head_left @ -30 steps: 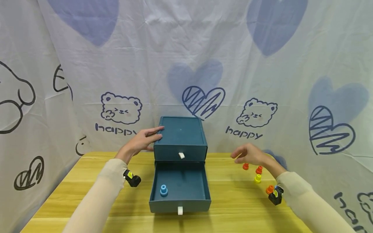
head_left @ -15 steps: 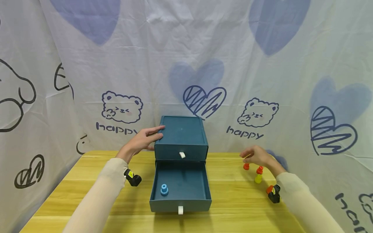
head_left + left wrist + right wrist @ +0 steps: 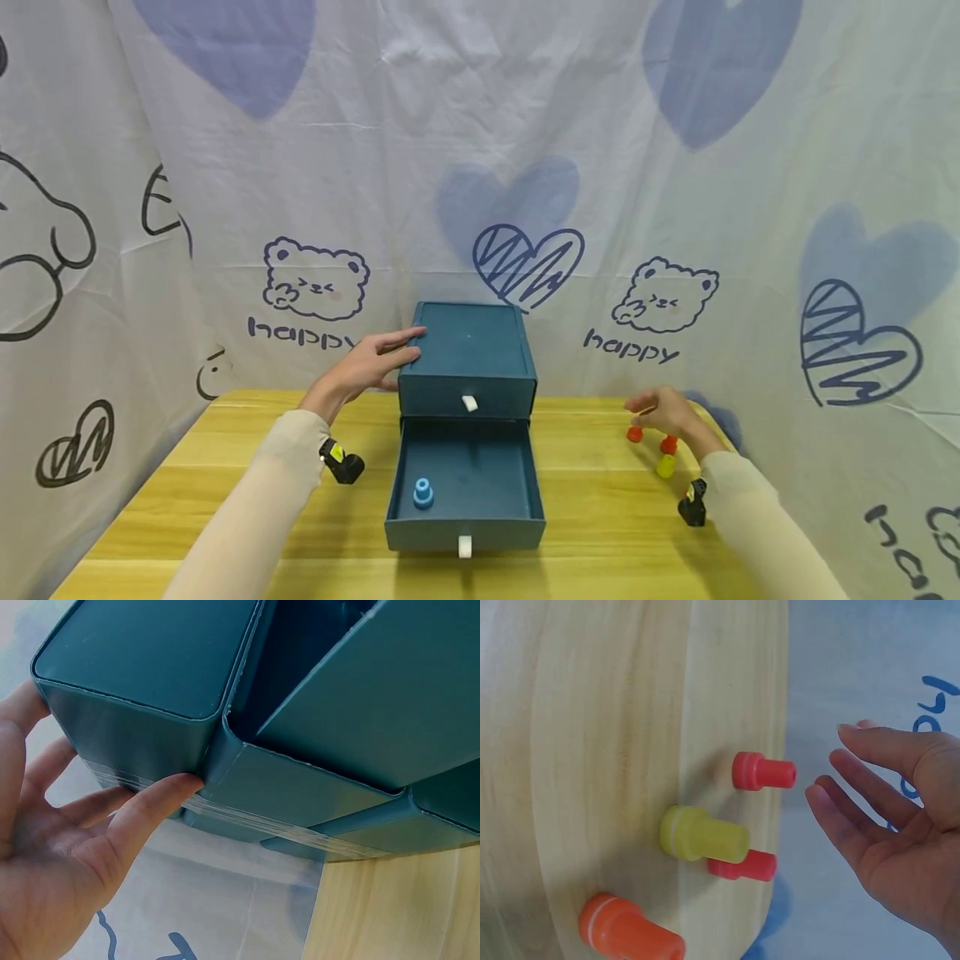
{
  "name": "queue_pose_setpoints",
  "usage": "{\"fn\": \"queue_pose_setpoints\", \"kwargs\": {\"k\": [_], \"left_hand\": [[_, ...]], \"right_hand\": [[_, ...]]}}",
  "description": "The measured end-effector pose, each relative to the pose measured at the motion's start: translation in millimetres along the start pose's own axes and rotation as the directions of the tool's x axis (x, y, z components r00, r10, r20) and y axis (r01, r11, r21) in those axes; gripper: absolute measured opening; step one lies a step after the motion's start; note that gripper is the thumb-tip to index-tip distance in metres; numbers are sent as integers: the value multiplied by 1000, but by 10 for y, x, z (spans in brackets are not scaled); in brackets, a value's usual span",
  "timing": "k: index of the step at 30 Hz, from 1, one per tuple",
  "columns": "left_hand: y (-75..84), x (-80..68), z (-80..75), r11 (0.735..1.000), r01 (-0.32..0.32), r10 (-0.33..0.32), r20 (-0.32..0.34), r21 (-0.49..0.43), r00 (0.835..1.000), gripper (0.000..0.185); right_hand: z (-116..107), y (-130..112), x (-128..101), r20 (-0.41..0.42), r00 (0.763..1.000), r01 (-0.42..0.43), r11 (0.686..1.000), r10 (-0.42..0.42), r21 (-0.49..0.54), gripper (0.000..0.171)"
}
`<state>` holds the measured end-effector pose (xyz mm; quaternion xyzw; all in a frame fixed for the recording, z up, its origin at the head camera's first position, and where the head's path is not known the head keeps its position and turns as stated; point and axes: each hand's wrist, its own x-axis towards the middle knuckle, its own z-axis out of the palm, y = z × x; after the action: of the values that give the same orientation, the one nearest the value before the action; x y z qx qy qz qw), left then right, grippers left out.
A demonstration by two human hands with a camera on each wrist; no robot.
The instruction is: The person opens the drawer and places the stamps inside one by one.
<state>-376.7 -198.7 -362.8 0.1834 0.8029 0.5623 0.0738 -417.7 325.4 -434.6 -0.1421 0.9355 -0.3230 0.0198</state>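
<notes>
Moved since a second ago: right hand (image 3: 663, 411) has dropped lower and further right, down over the loose pegs; left hand (image 3: 367, 367) and the drawer box have stayed where they were.
Left hand: flat and open against the left side and top edge of the teal drawer box (image 3: 467, 354), fingers straight, steadying it rather than gripping.
Right hand: fingers relaxed and slightly spread, holding nothing, hovering just above the pegs; the wrist view shows clear space between the fingertips (image 3: 832, 780) and the nearest peg.
Progress: one peg is in the drawer, four wait on the table, so most of the stowing looks undone.
Lower drawer (image 3: 465, 525): pulled fully out toward the person; holds only the blue peg (image 3: 423, 492), standing upright near its front left corner.
Upper drawer (image 3: 468, 402): closed, white pull tab showing; contents hidden.
Loose pegs: red peg (image 3: 761, 772), yellow peg (image 3: 703, 835), a second red peg (image 3: 744, 865) touching the yellow one, and an orange peg (image 3: 628, 935), all upright on the wooden table (image 3: 600, 517) near its right back edge.
</notes>
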Motion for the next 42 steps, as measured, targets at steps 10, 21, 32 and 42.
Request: {"fn": "queue_pose_setpoints", "kwargs": {"k": [10, 21, 32, 42], "left_hand": [[14, -14, -2, 1000, -4, 4, -4, -2, 1000, 61], [12, -17, 1, 1000, 2, -2, -15, -1, 1000, 60], [3, -17, 10, 1000, 6, -7, -12, -7, 1000, 60], [-8, -10, 17, 1000, 7, -7, -20, 15, 1000, 59]], "right_hand": [[105, 100, 36, -39, 994, -101, 994, 99, -43, 27], [264, 135, 20, 18, 988, -152, 986, 151, 69, 39], [385, 173, 20, 40, 984, -174, 984, 173, 35, 28], [416, 198, -6, 14, 992, -128, 991, 128, 35, 23]]}}
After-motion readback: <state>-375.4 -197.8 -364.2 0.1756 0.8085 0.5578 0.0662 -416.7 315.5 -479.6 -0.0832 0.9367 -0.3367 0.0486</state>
